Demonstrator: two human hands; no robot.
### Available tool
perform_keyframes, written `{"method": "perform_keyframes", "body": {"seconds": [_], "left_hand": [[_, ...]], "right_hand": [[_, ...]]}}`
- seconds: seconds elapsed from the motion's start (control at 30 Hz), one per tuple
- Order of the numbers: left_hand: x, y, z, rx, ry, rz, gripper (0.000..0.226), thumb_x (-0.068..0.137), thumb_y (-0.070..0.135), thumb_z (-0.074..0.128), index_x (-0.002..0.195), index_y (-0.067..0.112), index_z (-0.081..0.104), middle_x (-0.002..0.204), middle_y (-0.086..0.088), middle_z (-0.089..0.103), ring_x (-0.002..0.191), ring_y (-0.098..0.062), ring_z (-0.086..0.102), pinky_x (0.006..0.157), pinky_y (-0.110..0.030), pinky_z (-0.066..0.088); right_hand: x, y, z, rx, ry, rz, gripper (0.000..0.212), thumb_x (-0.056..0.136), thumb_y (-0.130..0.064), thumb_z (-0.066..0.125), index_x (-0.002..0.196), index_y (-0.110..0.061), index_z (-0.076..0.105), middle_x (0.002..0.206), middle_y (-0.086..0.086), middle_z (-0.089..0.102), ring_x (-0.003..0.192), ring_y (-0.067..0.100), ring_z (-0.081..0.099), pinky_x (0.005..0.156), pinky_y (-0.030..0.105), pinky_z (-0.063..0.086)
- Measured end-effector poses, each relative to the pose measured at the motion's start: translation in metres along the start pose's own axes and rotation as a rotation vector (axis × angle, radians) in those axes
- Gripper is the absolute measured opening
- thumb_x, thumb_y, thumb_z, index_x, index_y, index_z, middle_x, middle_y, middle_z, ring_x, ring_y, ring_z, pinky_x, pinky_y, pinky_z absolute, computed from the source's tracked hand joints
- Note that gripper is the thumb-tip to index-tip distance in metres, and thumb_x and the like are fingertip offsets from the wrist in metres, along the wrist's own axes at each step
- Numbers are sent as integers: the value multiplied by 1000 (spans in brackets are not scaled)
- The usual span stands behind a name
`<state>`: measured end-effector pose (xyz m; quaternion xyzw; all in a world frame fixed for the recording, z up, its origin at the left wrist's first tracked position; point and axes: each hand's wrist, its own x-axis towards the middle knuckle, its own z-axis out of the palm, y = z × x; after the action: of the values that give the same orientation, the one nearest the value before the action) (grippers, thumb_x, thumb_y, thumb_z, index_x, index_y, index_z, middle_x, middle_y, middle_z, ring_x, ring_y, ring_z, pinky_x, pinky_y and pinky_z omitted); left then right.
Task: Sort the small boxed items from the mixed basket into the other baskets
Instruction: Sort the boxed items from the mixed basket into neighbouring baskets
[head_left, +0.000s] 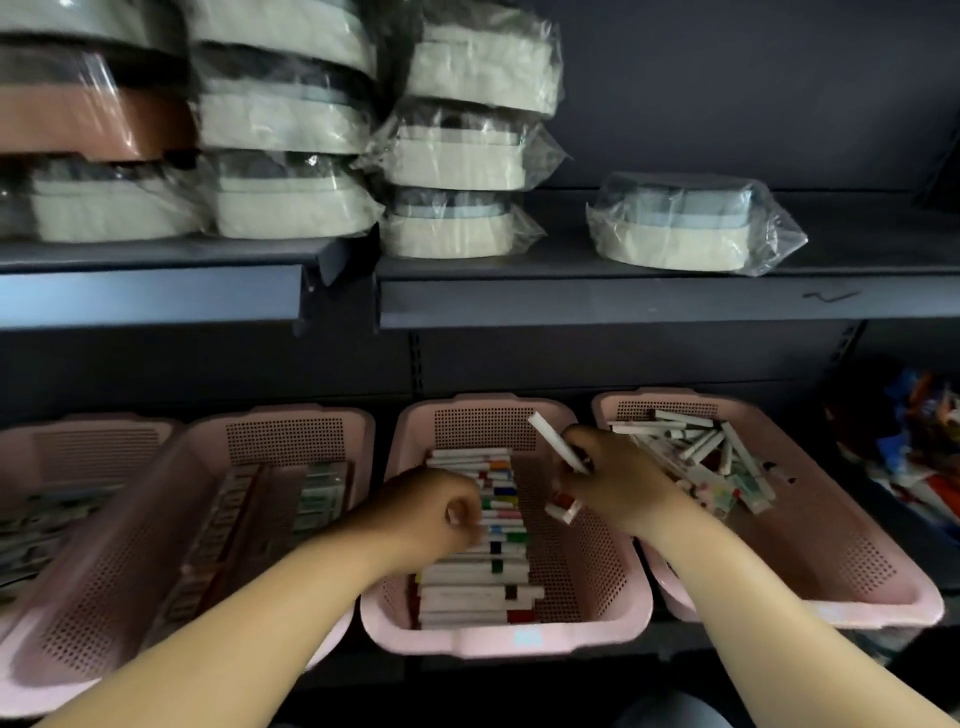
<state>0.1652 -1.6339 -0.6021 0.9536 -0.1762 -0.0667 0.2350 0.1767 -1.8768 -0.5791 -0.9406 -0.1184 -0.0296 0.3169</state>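
We find the right hand (618, 483) above the shared rims of the middle basket (498, 644) and the mixed basket (883, 608), which stands at 3 o'clock of it, the two rims touching. Its fingers are curled and pinch a slim white box (558, 441). The box's long axis runs 5 to 11 o'clock, and its free end points to 11 over the middle basket. Red-ended boxes (563, 506) project from under the same hand toward 8 o'clock; we cannot tell how they are gripped.

The stacked boxes (478, 577) form one column along the middle basket's left side. Their long axes run 9 to 3, with the coloured ends toward 3. Bare perforated floor shows between this column and the right wall.

The left hand (436, 514) rests on the column with its fingers curled under. We cannot tell whether they pinch a box.

Loose boxes (701, 447) lie heaped at the mixed basket's far-left corner, pointing all ways. Its near half shows bare floor.
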Motion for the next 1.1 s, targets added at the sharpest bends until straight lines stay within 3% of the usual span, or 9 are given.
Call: {"method": "perform_keyframes", "body": {"seconds": [0.1,0.27,0.4,0.5,0.67,0.8,0.9,1.0,1.1], "left_hand": [[1,18,-2,-216,96,-32,23,87,46,81,104,33,72,95,15,70,88,-4,66,78,-25,54],[-2,29,3,-209,118,-1,19,85,37,85,88,39,66,77,20,67,69,11,58,61,-9,39],[-10,17,-4,-41,127,-75,17,90,36,76,85,40,61,88,15,65,84,-4,63,74,-26,51],[-14,-6,-12,10,166,-161,16,85,39,78,84,38,62,90,14,69,86,-11,66,80,-34,57],[-20,-32,-19,-43,246,-232,13,84,36,80,88,31,68,84,15,69,81,-8,64,69,-28,51],[-21,-41,-20,-117,255,-246,15,84,38,82,89,29,71,85,13,71,83,-8,66,80,-32,56],[-22,-42,-20,-155,258,-242,14,85,39,82,89,31,71,86,14,72,84,-6,67,79,-31,56],[-22,-43,-19,-156,248,-251,15,85,39,82,89,32,69,86,15,71,83,-5,66,75,-28,54],[-21,-43,-18,-150,235,-252,14,85,36,82,91,32,70,87,14,72,84,-6,67,79,-31,56]], "right_hand": [[1,-17,12,82,17,-14,13,88,-17,72,83,-15,59,72,-6,57,63,0,51,54,11,37],[5,-40,39,238,-2,8,15,88,-11,69,81,-22,60,71,-8,62,66,-2,61,61,12,47],[3,-43,45,259,-37,25,19,98,-23,63,81,-19,57,64,-6,55,47,-8,52,47,8,37],[-2,-40,45,104,-123,48,17,101,-30,57,89,-19,62,74,-3,61,56,-1,56,46,11,37],[-6,-47,51,-94,-302,17,31,103,-39,50,113,-17,70,115,0,66,99,14,63,83,27,50],[-2,-51,58,-84,-304,-10,28,101,-38,54,114,-18,69,115,0,68,102,16,63,94,34,50],[1,-48,62,71,-279,28,20,99,-36,58,108,-24,72,105,-5,71,96,13,65,86,32,54],[2,-47,63,466,-241,167,14,97,-28,64,101,-24,77,94,-3,77,87,15,71,67,25,54],[4,-45,62,631,-217,211,16,97,-24,63,100,-20,78,93,3,78,85,20,72,66,28,56]]}}
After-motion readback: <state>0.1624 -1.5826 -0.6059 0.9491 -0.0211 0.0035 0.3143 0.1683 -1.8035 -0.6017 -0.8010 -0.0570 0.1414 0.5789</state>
